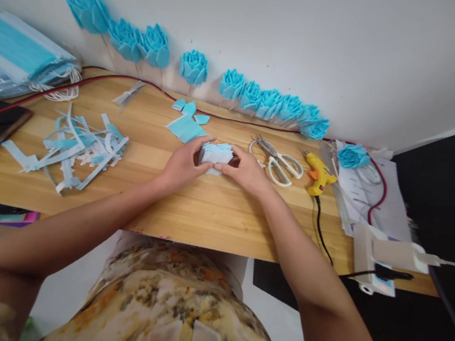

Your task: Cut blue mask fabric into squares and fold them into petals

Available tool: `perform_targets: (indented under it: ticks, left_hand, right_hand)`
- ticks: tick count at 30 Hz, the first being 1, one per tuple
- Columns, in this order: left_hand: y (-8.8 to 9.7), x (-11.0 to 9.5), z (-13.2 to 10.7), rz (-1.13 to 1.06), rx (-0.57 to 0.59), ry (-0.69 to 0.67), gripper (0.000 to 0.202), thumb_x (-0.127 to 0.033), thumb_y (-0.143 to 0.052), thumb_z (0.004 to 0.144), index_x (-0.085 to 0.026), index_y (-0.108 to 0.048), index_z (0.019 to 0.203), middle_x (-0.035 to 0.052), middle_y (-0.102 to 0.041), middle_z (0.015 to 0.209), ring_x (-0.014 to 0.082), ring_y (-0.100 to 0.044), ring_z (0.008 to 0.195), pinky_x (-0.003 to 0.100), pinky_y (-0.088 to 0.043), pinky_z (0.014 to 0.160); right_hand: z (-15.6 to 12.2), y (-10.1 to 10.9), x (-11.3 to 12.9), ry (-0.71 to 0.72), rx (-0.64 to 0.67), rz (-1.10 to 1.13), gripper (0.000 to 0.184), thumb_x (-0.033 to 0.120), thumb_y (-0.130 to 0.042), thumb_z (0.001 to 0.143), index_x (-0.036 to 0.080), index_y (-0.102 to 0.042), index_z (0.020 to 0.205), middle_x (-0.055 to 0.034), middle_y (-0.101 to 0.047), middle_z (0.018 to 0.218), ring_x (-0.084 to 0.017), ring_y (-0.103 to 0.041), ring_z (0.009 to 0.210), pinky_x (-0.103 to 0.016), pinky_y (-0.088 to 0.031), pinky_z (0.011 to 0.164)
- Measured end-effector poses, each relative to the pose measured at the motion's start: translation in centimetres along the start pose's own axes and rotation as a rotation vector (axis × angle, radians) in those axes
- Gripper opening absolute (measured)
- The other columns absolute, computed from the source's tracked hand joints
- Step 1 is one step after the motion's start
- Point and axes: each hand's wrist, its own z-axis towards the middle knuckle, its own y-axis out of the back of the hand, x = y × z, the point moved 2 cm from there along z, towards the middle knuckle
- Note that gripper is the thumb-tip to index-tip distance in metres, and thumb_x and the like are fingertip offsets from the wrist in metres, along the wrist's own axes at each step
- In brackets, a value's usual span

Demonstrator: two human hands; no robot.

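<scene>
Both hands close in on a small, squared stack of pale blue fabric pieces (217,153), thin and layered, slightly ragged along the top edge. Left hand (186,161) pinches one end, right hand (248,171) the other, thumbs on the near side. The stack sits at mid-desk, above the smooth, wood-grained desktop (203,213). Just beyond the left hand: a flat four-sided blue sheet (186,128) and pointed petal cutouts (189,108). Farther left, a loose tangle of curling blue-and-white strips (75,149). Right of the right hand, metal scissors (278,160) with white looped handles, then a yellow plastic glue gun (318,173), black-corded. Along the matte white wall (251,19), a row of blue layered-petal flowers (193,67) on thin stems.
</scene>
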Motion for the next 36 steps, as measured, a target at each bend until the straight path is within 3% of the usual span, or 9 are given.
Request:
perform_targets:
  ticks: [8,12,18,21,26,30,33,36]
  left_hand:
    - [0.1,-0.3,0.0,0.011,-0.004,0.015,0.053,-0.021,-0.067,0.077,-0.018,-0.058,0.129,0.0112,-0.066,0.129,0.0232,-0.065,0.108,0.038,-0.051,0.094]
    - [0.0,-0.4,0.0,0.046,-0.002,0.044,0.053,-0.021,-0.067,0.077,-0.017,-0.058,0.129,0.0095,-0.070,0.119,0.0181,-0.066,0.086,0.032,-0.052,0.080]
    - [0.4,-0.9,0.0,0.033,-0.088,0.095,0.027,-0.025,-0.062,0.080,-0.017,-0.065,0.105,0.0017,-0.070,0.087,0.0138,-0.058,0.069,0.027,-0.046,0.066]
    - [0.4,-1.1,0.0,0.050,-0.052,0.088,0.019,-0.024,-0.061,0.078,-0.018,-0.064,0.096,-0.0005,-0.067,0.080,0.0132,-0.055,0.065,0.027,-0.044,0.064]
    - [0.3,-1.3,0.0,-0.010,-0.037,0.116,0.015,-0.025,-0.061,0.077,-0.019,-0.062,0.091,-0.0013,-0.065,0.076,0.0133,-0.055,0.065,0.027,-0.043,0.063]
    - [0.3,-1.0,0.1,-0.185,-0.039,0.177,0.017,-0.029,-0.066,0.076,-0.018,-0.060,0.088,-0.0017,-0.063,0.076,0.0129,-0.057,0.066,0.026,-0.046,0.061]
    - [0.1,-0.5,0.1,-0.343,0.009,0.233,0.024,-0.031,-0.069,0.075,-0.017,-0.059,0.091,0.0007,-0.066,0.082,0.0142,-0.061,0.071,0.026,-0.050,0.061]
    - [-0.1,-0.2,0.3,-0.440,0.098,0.197,0.032,-0.029,-0.071,0.073,-0.017,-0.058,0.099,0.0053,-0.070,0.095,0.0178,-0.067,0.083,0.029,-0.055,0.069]
  right_hand:
    - [-0.2,-0.2,-0.8,0.009,-0.011,0.023,0.040,0.034,-0.075,0.073,0.018,-0.064,0.108,-0.0046,-0.066,0.096,-0.019,-0.059,0.083,-0.033,-0.048,0.075]
    - [-0.4,-0.5,0.3,0.047,-0.052,-0.050,0.032,0.031,-0.072,0.076,0.018,-0.066,0.104,-0.0042,-0.064,0.093,-0.018,-0.057,0.081,-0.032,-0.047,0.075]
    - [-0.5,-0.2,0.8,0.126,-0.069,0.045,0.032,0.030,-0.070,0.078,0.017,-0.067,0.107,-0.0030,-0.058,0.089,-0.017,-0.055,0.080,-0.030,-0.046,0.072]
    - [-0.4,-0.4,-0.1,0.104,-0.030,0.047,0.033,0.030,-0.071,0.077,0.018,-0.066,0.107,-0.0033,-0.060,0.092,-0.017,-0.056,0.082,-0.031,-0.047,0.075]
    - [-0.4,-0.8,-0.4,0.073,-0.019,-0.050,0.023,0.034,-0.070,0.077,0.019,-0.064,0.093,-0.0016,-0.058,0.085,-0.017,-0.055,0.078,-0.031,-0.045,0.073]
    - [-0.6,-0.6,0.6,0.086,-0.073,-0.045,0.016,0.034,-0.064,0.080,0.019,-0.061,0.084,-0.0018,-0.060,0.083,-0.016,-0.054,0.077,-0.029,-0.043,0.070]
    - [-0.8,-0.3,0.8,0.038,-0.106,0.079,0.018,0.037,-0.061,0.082,0.019,-0.061,0.086,-0.0006,-0.061,0.081,-0.015,-0.054,0.073,-0.027,-0.042,0.065]
    - [-1.0,0.2,0.8,0.019,-0.142,0.095,0.022,0.039,-0.062,0.083,0.019,-0.063,0.091,0.0006,-0.062,0.078,-0.014,-0.053,0.069,-0.026,-0.042,0.062]
